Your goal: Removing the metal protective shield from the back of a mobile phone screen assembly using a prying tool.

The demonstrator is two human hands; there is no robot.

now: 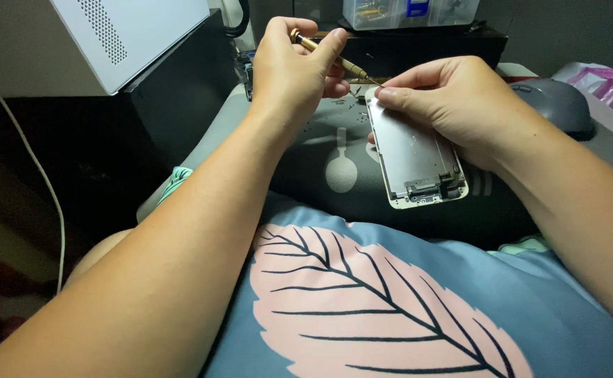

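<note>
Clear plastic box [410,12] of small parts beyond both hands.

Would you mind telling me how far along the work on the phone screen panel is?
Done: the screen panel lies separated, metal back plate up, on the grey mat. In hand: the left hand sets a brass screwdriver at its top edge while the right hand steadies it. Left: the bracket and parts at its lower end remain attached.
</note>
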